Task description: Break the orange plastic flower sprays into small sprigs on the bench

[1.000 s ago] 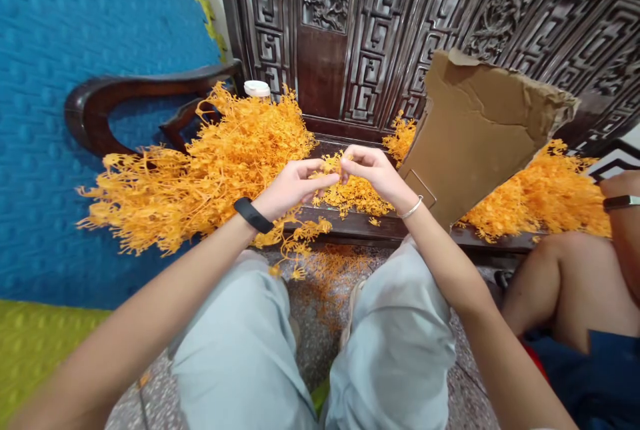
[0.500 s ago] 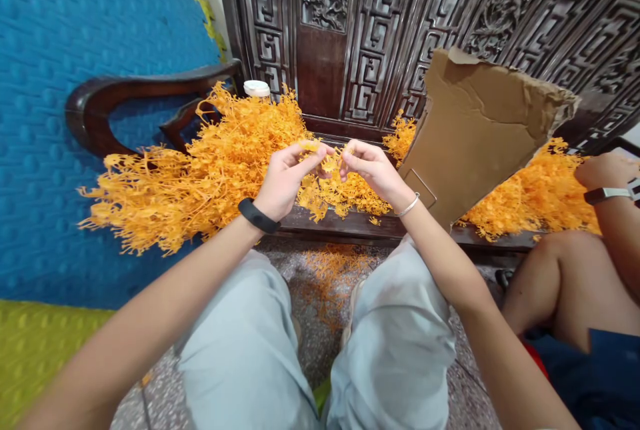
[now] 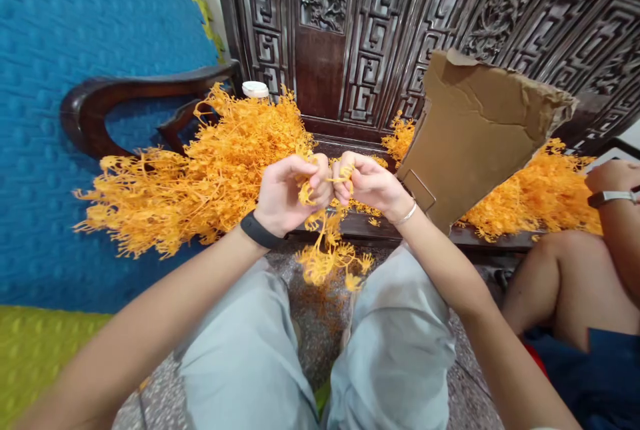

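My left hand (image 3: 289, 191) and my right hand (image 3: 367, 183) meet knuckle to knuckle above my knees, both closed on one orange plastic sprig (image 3: 327, 253). Its branched end hangs down between my legs. A black band sits on my left wrist and a thin silver bangle on my right. Behind my left hand lies a big heap of the same orange sprigs (image 3: 200, 177) on the dark wooden bench (image 3: 370, 225).
A torn cardboard sheet (image 3: 475, 130) leans against the carved bench back, with another orange pile (image 3: 540, 200) to its right. A second person's knee and watch-wearing wrist (image 3: 613, 198) are at the right. Orange bits (image 3: 325, 297) litter the speckled floor. A blue padded mat (image 3: 60, 50) fills the left.
My hands have drawn together and curled into fists on the sprig, and its loose end now dangles lower between my knees. The other person's wrist has shifted slightly.
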`<state>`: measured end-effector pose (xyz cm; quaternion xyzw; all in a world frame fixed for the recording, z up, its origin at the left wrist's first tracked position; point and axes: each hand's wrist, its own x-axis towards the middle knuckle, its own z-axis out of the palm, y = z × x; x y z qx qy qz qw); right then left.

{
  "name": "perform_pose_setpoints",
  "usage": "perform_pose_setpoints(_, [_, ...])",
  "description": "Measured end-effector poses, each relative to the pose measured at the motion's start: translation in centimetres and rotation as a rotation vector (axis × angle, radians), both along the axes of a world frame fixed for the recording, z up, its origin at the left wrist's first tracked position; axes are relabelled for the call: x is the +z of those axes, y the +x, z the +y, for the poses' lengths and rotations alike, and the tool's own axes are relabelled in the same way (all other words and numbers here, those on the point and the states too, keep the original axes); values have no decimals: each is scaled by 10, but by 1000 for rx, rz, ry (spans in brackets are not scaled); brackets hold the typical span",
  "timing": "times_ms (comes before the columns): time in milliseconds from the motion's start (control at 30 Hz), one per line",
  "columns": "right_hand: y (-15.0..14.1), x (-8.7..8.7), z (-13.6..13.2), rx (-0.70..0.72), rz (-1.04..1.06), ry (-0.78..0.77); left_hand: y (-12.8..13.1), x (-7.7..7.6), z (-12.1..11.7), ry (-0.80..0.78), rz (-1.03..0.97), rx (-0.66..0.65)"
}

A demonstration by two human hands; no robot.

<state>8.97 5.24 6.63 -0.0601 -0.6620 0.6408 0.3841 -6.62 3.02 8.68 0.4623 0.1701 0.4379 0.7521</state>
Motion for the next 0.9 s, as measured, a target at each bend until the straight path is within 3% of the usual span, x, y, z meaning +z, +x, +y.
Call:
perform_pose_setpoints(100, [2, 5, -2, -30, 165, 28, -4, 7, -9, -17, -103, 53])
perform_pose_setpoints(167, [8, 10, 0, -168, 184, 32, -8, 11, -10, -13, -126, 102])
perform_pose_setpoints(267, [23, 8, 16, -443, 21, 42, -10, 11, -3, 6, -55, 82])
perform_pose_setpoints(400, [41, -26, 52, -742, -430, 77, -5, -10, 18, 40, 141, 42])
perform_pose_setpoints(533, [55, -66, 82, -912, -727, 61, 0, -33, 31, 44, 526, 187])
perform_pose_setpoints(667, [69, -84, 98, -1073, -965, 116, 0, -42, 32, 190, 844, -16])
perform_pose_setpoints(800, [77, -81, 103, -1257, -1027, 176, -2, -43, 29, 291, 974, -253])
perform_pose_setpoints(900, [72, -74, 100, -1355, -1003, 134, -3, -43, 28, 331, 981, -284])
